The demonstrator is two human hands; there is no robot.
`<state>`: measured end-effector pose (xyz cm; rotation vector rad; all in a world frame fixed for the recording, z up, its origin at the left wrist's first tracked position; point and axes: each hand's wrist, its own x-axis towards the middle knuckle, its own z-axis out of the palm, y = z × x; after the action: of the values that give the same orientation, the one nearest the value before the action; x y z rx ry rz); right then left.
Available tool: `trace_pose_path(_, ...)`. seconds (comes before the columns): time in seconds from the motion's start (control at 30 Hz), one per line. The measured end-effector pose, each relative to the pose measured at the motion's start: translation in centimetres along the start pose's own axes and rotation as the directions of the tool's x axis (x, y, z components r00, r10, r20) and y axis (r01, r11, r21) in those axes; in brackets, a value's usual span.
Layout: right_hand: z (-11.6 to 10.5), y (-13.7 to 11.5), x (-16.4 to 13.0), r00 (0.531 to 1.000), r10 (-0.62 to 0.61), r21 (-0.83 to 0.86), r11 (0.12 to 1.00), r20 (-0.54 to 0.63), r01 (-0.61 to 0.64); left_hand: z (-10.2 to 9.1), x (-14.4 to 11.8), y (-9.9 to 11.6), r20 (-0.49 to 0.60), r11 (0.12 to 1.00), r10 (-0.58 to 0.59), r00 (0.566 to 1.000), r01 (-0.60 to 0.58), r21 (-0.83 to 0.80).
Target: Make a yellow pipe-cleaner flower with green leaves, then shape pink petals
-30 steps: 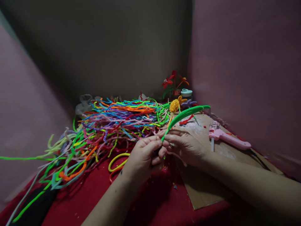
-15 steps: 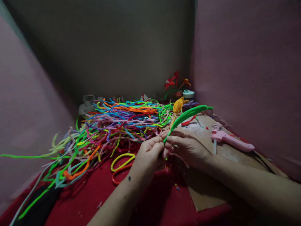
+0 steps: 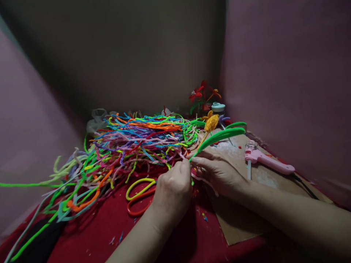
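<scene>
Both hands meet at centre, above the red cloth (image 3: 90, 233) covering the worktop. Left hand (image 3: 172, 190) curled, fingers pressed together, pinching the lower end of a green stem (image 3: 219, 136). Right hand (image 3: 218, 171) just beside it, touching; fingers extended along the same stem base, pinching it from the other side. Stem leans up and to the right from the hands, a green leaf loop at its far end. A yellow fuzzy flower head (image 3: 211, 123) sits on a thin stalk beside the green piece, above the hands.

Large tangled heap of coloured pipe cleaners (image 3: 131, 146) left of the hands, spreading to the near left edge. Yellow and orange loops (image 3: 138, 197) lie flat near the left wrist. Brown board (image 3: 241, 215) under the right forearm. Pink glue gun (image 3: 267, 162) rests on the board, well right of the hands. Small red and orange flowers (image 3: 203, 93) stand in the far corner.
</scene>
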<state>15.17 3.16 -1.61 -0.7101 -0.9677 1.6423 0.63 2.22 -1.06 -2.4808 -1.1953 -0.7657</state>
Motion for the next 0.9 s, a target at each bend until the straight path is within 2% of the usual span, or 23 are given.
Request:
trace_pose_path(0.1,-0.2,0.2,0.0,0.998,-0.027,-0.043,0.999,0.058,0.029,-0.2,0.1,-0.3,-0.034,0.994,-0.002,0.999,-0.002,-0.112)
trace_pose_path(0.23,-0.1,0.0,0.0,0.991,-0.080,-0.089,0.992,0.105,0.089,-0.6,0.5,-0.3,-0.090,0.931,-0.092,0.992,0.054,-0.362)
trace_pose_path(0.3,0.1,-0.3,0.0,0.989,-0.109,-0.109,0.987,0.103,0.120,-0.9,0.8,-0.1,-0.071,0.877,-0.165,0.984,0.113,-0.466)
trace_pose_path(0.37,0.3,-0.6,0.0,0.991,-0.099,-0.120,0.987,0.086,0.109,-1.2,1.0,0.1,0.009,0.794,-0.258,0.966,0.217,-0.568)
trace_pose_path(0.43,0.5,-0.9,0.0,0.997,-0.050,-0.116,0.992,0.058,0.056,-1.5,1.3,0.2,0.153,0.637,-0.349,0.925,0.353,-0.685)
trace_pose_path(0.5,0.5,-1.2,0.1,0.999,0.003,-0.091,0.996,0.043,0.000,-1.9,1.6,0.3,0.357,0.379,-0.387,0.850,0.500,-0.779)
trace_pose_path(0.57,0.5,-1.3,0.1,0.998,0.039,-0.050,0.998,0.050,-0.036,-2.2,1.8,0.2,0.539,0.084,-0.340,0.771,0.596,-0.799)
trace_pose_path(0.63,0.3,-1.3,0.2,0.996,0.053,-0.021,0.998,0.071,-0.051,-2.5,2.0,0.0,0.638,-0.160,-0.254,0.727,0.619,-0.769)
trace_pose_path(0.73,0.1,-1.1,0.2,0.994,0.033,-0.039,0.999,0.103,-0.029,-2.7,2.0,-0.4,0.686,-0.394,-0.103,0.720,0.604,-0.693)
trace_pose_path(0.9,0.3,-1.1,-0.1,0.977,-0.115,-0.083,0.988,0.182,0.132,-2.4,1.4,-0.8,0.641,-0.607,0.118,0.758,0.566,-0.558)
